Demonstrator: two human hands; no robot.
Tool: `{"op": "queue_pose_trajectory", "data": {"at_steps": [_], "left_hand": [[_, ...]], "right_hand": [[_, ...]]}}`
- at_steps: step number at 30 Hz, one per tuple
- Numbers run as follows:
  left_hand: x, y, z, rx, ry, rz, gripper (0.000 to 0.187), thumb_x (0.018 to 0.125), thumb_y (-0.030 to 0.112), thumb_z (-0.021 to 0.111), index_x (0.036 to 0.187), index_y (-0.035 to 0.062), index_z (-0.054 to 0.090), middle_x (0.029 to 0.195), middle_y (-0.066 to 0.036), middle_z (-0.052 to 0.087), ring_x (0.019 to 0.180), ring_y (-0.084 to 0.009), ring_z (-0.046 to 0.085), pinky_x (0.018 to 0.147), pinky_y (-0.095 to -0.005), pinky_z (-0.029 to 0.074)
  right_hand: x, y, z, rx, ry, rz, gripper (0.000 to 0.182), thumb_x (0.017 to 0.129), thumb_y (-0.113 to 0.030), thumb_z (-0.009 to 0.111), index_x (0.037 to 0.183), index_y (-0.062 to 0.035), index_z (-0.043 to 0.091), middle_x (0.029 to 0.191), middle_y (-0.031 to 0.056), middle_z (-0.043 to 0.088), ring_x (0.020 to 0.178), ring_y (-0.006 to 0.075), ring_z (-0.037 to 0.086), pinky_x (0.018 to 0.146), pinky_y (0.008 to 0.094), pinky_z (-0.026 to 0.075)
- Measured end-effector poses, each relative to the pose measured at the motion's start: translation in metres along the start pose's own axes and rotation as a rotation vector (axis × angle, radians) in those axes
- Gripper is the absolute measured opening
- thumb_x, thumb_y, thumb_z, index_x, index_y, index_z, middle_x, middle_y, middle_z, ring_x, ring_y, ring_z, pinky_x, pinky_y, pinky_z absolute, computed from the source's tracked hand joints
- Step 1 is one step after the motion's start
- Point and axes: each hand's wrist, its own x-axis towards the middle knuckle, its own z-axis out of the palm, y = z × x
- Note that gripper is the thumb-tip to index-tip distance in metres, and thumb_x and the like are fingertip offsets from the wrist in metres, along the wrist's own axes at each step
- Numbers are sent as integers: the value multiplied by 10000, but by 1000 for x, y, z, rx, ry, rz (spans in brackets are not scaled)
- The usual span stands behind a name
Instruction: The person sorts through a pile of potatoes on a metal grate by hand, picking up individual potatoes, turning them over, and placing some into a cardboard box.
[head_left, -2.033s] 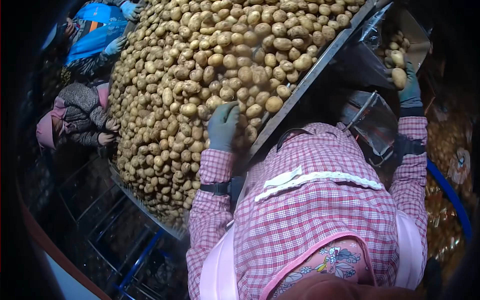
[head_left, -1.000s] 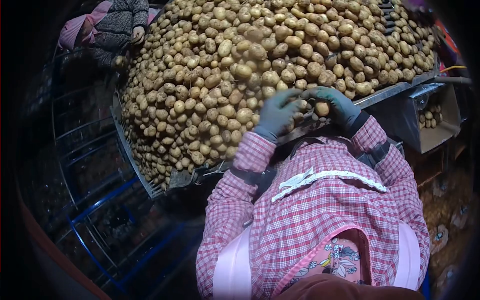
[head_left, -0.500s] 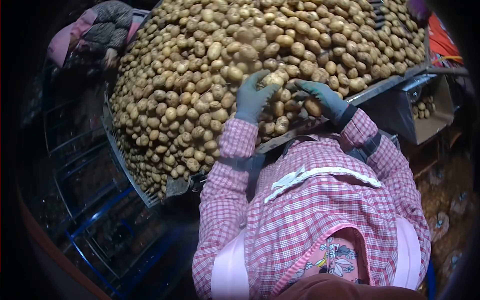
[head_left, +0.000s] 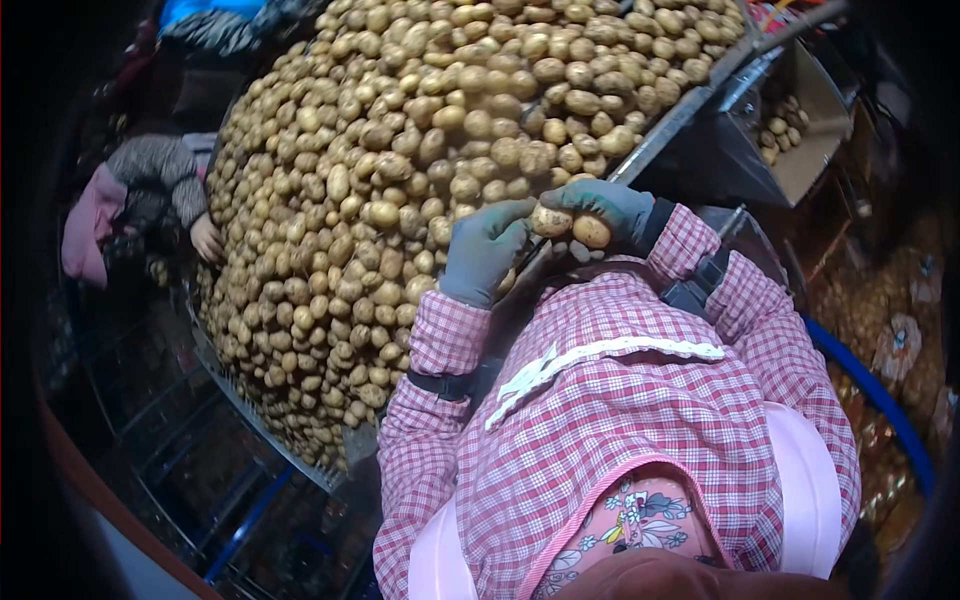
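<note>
- My right hand (head_left: 612, 212) curls its grip around two potatoes (head_left: 572, 226) at the near edge of the potato heap (head_left: 420, 150).
- My left hand (head_left: 484, 250) lies just beside them, grip loose, seemingly touching one potato.
- A co-worker's hand (head_left: 207, 240) rests at the heap's far-left side.

The potato pile (head_left: 420, 150) is running off the top edge, so its far end is being cut from view. The desk (head_left: 680, 115) beneath it is showing only as a thin metal rim, the rest lying buried. The right hand (head_left: 605, 215) is covering the far side of the two potatoes (head_left: 570, 226) in its grip. A co-worker (head_left: 130, 200) at the left is sitting in shadow, mostly hidden. The bin (head_left: 790, 125) at the right is too dim to read inside. Dark lens corners are swallowing everything beyond.
</note>
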Motion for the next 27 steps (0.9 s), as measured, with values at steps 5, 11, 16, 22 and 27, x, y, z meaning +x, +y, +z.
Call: {"op": "queue_pose_trajectory", "data": {"at_steps": [5, 11, 16, 22, 27], "left_hand": [[30, 30, 31, -284, -30, -203, 207, 990, 113, 619, 1116, -14, 724, 939, -36, 728, 755, -72, 643, 671, -218, 531], [36, 14, 38, -252, -17, -334, 210, 999, 195, 659, 983, 1, 739, 802, -18, 692, 682, -68, 608, 582, -226, 482], [8, -44, 7, 72, 38, -244, 290, 1003, 300, 656, 1032, 36, 771, 830, -150, 744, 738, -222, 679, 672, -351, 541], [-37, -43, -59, 246, 532, -200, 310, 1003, 289, 641, 1090, 13, 753, 971, -133, 764, 885, -191, 688, 847, -323, 542], [-21, -56, -126, 300, 747, -251, 429, 954, 300, 704, 1276, 19, 666, 1264, -193, 622, 1106, -279, 626, 952, -384, 538]], "right_hand": [[-21, 13, -31, 170, 24, -71, 485, 1045, -438, 571, 1125, 34, 651, 828, 147, 704, 566, 208, 684, 408, 264, 497], [-80, 25, -91, 329, 293, -347, 477, 1062, -430, 534, 1261, -4, 612, 962, 167, 717, 656, 229, 726, 461, 305, 596], [-174, 6, -162, 360, 665, -694, 456, 1071, -388, 503, 1336, -30, 599, 1027, 114, 723, 749, 199, 707, 583, 276, 587], [-292, -35, -369, -283, 1394, -867, 495, 1093, -221, 402, 1530, 13, 408, 1512, 138, 507, 1298, 210, 581, 1100, 314, 487], [-163, -91, -185, -305, 879, -748, 472, 1112, -250, 367, 1517, -22, 447, 1448, 104, 583, 1208, 214, 647, 992, 298, 535]]}}
